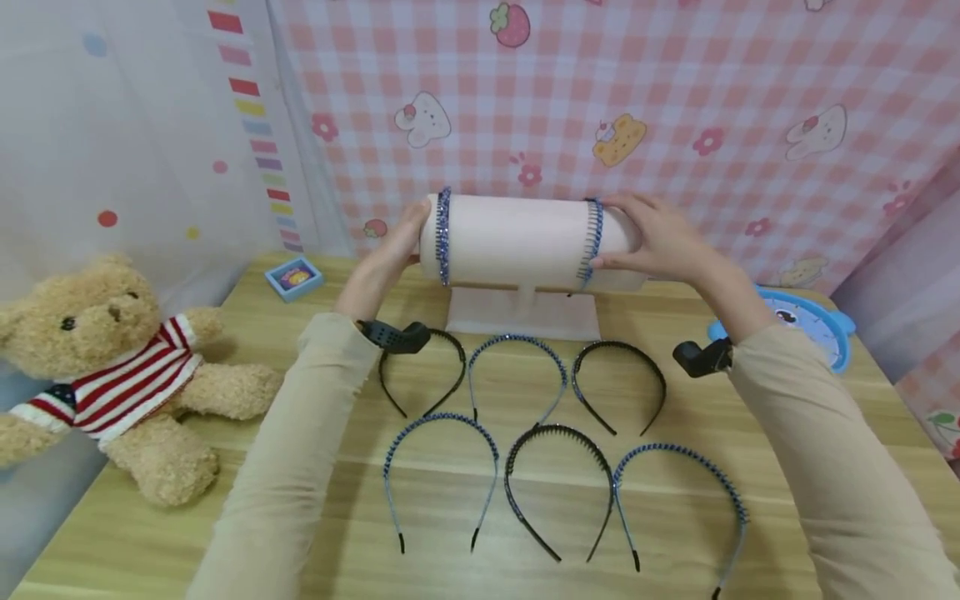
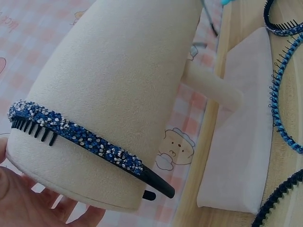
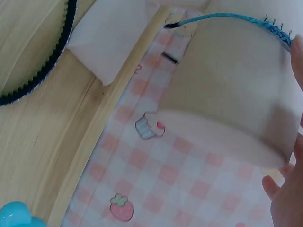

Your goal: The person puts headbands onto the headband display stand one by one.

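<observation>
A cream headband display roll [image 1: 517, 237] lies sideways on a stand with a pale flat base [image 1: 487, 315]. Around its left part sits a glittery blue headband [image 2: 90, 137] with black comb teeth. My left hand [image 1: 386, 254] holds the roll's left end, the fingers partly hidden beneath. Near the right end is a second blue headband [image 3: 236, 17], thin and wrapped, with wire-like teeth. My right hand [image 1: 663, 237] has its thumb and forefinger at this band, and other fingers are by the roll's end.
Several blue and black headbands, such as a black headband [image 1: 558, 429], lie on the wooden table [image 1: 322, 517] in front. A teddy bear [image 1: 112, 367] sits left, near a small blue box [image 1: 294, 277]. A light blue round object [image 1: 813, 325] stands right. Checked cloth [image 1: 675, 75] hangs behind.
</observation>
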{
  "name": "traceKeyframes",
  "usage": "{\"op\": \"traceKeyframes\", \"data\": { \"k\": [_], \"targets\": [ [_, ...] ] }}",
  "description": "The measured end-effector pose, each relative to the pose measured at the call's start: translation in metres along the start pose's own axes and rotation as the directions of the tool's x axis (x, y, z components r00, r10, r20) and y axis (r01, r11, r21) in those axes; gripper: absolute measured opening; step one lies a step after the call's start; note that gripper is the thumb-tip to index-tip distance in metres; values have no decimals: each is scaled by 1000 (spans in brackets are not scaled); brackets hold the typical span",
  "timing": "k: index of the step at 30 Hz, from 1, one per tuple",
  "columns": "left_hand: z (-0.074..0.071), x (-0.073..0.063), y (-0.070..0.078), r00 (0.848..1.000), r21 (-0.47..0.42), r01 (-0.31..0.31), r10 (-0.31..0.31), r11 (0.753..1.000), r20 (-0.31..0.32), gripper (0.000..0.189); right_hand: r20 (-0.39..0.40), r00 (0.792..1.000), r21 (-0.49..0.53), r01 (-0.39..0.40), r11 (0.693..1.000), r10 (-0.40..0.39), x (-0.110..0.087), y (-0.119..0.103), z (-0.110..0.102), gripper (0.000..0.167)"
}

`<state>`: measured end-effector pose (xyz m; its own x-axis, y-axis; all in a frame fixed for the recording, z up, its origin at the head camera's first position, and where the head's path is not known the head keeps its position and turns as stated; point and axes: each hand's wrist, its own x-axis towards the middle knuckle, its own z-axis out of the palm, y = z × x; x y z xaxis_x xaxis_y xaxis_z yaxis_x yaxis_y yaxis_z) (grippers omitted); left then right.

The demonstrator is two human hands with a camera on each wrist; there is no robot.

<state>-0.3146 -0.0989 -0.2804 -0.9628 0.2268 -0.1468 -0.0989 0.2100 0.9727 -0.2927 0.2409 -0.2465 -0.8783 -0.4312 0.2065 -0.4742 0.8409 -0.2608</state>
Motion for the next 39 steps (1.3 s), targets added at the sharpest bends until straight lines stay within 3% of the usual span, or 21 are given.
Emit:
{"op": "traceKeyframes", "data": {
  "k": [11,24,39],
  "targets": [
    [-1,-8,4,1000,11,10,-10,1000,-18,60,62,998,0,9,1000,-9,17,-37,11,89],
    [3,-9,3,1000,7,-23,23,1000,-5,60,76,991,-14,111,994,-109,41,-71,27,90],
    [5,-13,1,1000,0,-7,7,1000,-10,63,116,984,-39,137,990,-132,61,-98,41,92]
  ]
}}
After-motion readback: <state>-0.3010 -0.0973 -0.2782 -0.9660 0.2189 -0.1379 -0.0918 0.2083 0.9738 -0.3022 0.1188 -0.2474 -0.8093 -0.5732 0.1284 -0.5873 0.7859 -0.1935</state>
